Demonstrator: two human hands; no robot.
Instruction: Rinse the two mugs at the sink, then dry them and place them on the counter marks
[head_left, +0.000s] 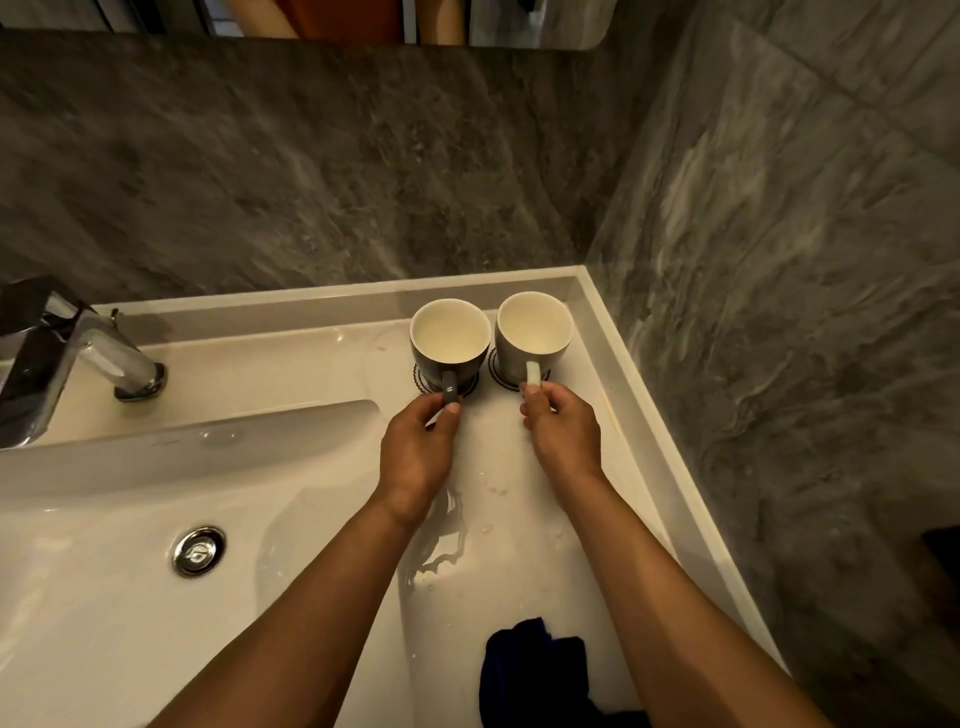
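Dim, warm indoor light, apparently from above and behind the camera. Glare streaks the chrome tap (78, 353) far left of the left hand (418, 447), with a bright glint on the drain plug (199, 551) below-left of it. Soft arm shadows and a wavy reflection lie on the wet counter (498, 467) between the wrists. Wide-angle bending curves the walls toward the edges. Cloth (535, 670) below the right hand (561, 431) is nearly black, detail lost.

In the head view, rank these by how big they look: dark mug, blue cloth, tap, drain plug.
1. Tap, cut off by the left edge
2. Blue cloth, nearest the camera, partly out of frame
3. Dark mug
4. Drain plug
Tap and cloth look close; order unsure.
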